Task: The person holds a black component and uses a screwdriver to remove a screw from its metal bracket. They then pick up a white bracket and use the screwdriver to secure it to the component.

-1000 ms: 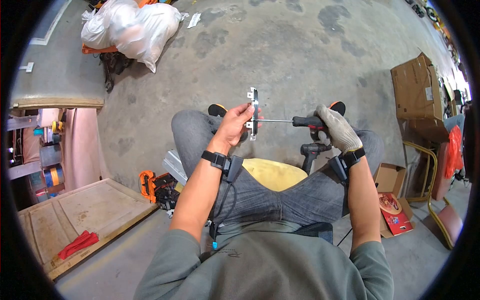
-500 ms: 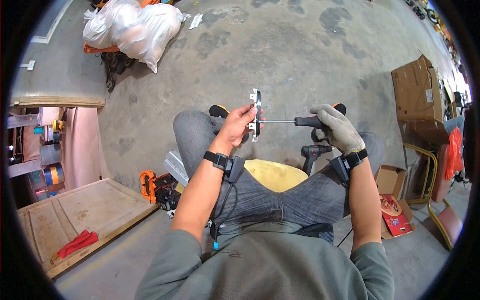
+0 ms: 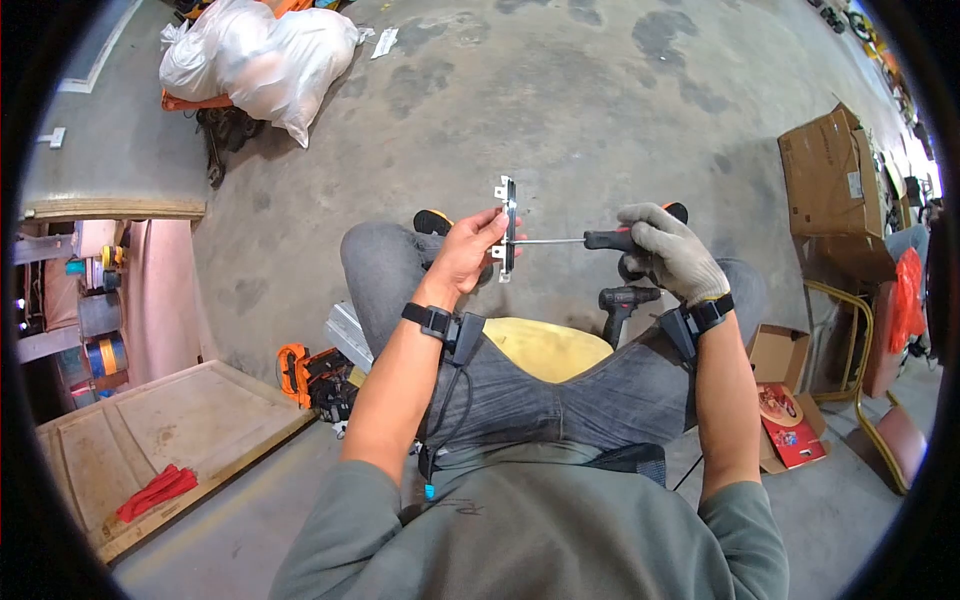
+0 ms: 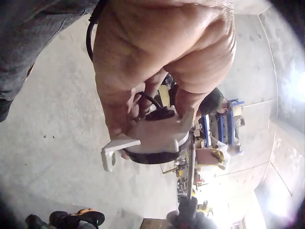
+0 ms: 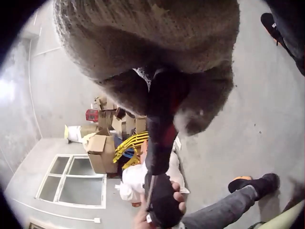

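**Left hand (image 3: 465, 253) pinches a bracketed part (image 3: 512, 215) as the gloved right hand (image 3: 675, 258) works a screwdriver (image 3: 608, 240)**

We see the bare left hand pinching the part between thumb and fingers, and the gloved right hand curled round the back of the screwdriver handle. The part, dark-rimmed with pale metal tabs, is held up in front of the seated person, edge-on to us in the head view. The shaft runs straight across to it between the two hands.

We judge that a fastener is being turned, though we cannot make out its head or tell which way it goes. The next move, as we read it, calls for a firm left-hand pinch and light pressure with the shaft in line; a tilt could let the tip slip toward the fingers.

Below is a stained concrete floor (image 3: 560, 120), with a power drill (image 3: 622, 308) near the right knee and a yellow surface (image 3: 545, 348) between the thighs. By the left leg we find metal strips (image 3: 348, 332) and an orange-and-black item (image 3: 292, 372). Farther out are white bags (image 3: 290, 65), a wooden panel (image 3: 180, 415) bearing a red cloth (image 3: 158, 490), a cardboard box (image 3: 825, 175) and an open carton (image 3: 780, 350).
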The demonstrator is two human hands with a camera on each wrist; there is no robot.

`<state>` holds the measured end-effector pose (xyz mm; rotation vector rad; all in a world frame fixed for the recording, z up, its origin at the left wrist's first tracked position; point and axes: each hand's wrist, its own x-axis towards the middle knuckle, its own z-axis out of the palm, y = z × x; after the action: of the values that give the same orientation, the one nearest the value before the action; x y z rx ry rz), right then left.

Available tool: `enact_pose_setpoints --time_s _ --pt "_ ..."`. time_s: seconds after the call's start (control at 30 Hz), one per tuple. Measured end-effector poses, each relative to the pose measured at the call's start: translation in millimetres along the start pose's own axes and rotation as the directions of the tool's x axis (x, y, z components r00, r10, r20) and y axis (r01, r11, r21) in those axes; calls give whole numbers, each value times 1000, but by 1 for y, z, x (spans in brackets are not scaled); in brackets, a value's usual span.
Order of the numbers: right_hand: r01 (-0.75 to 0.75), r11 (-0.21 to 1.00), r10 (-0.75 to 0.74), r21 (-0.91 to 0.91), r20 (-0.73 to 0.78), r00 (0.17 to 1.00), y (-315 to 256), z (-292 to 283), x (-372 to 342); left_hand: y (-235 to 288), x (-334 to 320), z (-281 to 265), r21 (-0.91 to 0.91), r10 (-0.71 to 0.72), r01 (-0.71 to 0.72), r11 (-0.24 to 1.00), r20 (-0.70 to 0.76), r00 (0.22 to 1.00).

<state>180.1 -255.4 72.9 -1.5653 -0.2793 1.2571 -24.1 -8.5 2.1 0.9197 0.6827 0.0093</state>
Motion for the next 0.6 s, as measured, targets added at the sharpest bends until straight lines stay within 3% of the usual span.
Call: enact_pose_setpoints --time_s 0.03,0.17,0.23,0.37,0.43,0.47,0.53,0.6 --pt "66 991 -62 113 -36 997 3 3 1 -1 1 -1 0 0 0 1000 -1 1000" --pt "115 992 -112 58 -51 992 -3 6 -2 -1 1 0 -12 -2 2 1000 -2 1000" --pt "-75 993 76 90 -14 997 -4 1 0 -2 1 0 -7 11 -11 1000 -24 1000" --pt "-109 988 116 -106 55 992 -5 -7 2 -3 2 -1 7 17 -17 1000 9 1000" --pt "-31 985 27 173 28 999 2 -4 4 -3 1 -1 2 21 -21 1000 10 1000" --pt "-32 985 27 172 29 999 3 -3 3 -2 1 -1 -10 15 -15 1000 11 1000" --pt "109 991 -106 74 -50 993 2 0 2 0 0 1 -22 11 -10 1000 13 1000" --pt "70 993 -69 99 -14 998 3 -5 3 1 -1 3 -16 8 -8 1000 -2 1000"
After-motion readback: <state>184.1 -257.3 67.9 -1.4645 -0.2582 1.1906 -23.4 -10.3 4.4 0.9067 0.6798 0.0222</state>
